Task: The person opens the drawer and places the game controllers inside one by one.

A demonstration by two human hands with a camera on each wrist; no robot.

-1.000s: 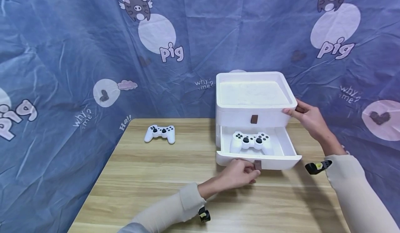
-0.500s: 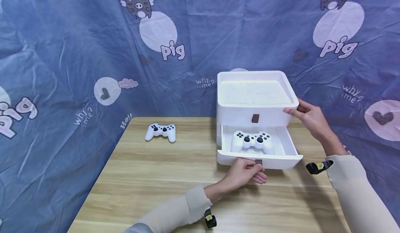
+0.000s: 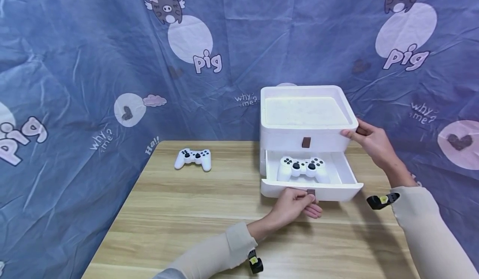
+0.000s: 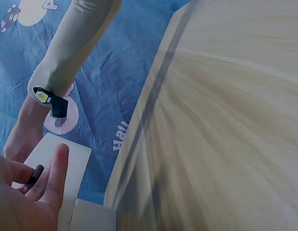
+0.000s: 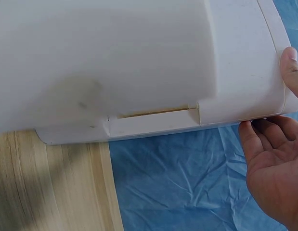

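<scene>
A white two-drawer storage box (image 3: 307, 139) stands on the table's right side, its lower drawer (image 3: 342, 192) pulled out. Inside that drawer lies a white game controller (image 3: 303, 169) with black sticks. My left hand (image 3: 290, 206) is at the drawer's front and pinches its brown pull tab (image 4: 36, 174), as the left wrist view also shows. With my right hand (image 3: 372, 144) I hold the box's upper right side, thumb at the front and fingers behind; the right wrist view shows the fingers (image 5: 266, 137) against the white wall. The upper drawer is closed.
Another white game controller (image 3: 193, 159) lies on the wooden table (image 3: 168, 212) at the back left. A blue curtain (image 3: 239, 54) with pig prints hangs behind the table. The box's top is a shallow rimmed tray (image 3: 307, 110).
My left hand has shifted a little to the right and now pinches the pull tab between thumb and fingers. The right hand keeps its hold, and the drawer stays pulled out.
</scene>
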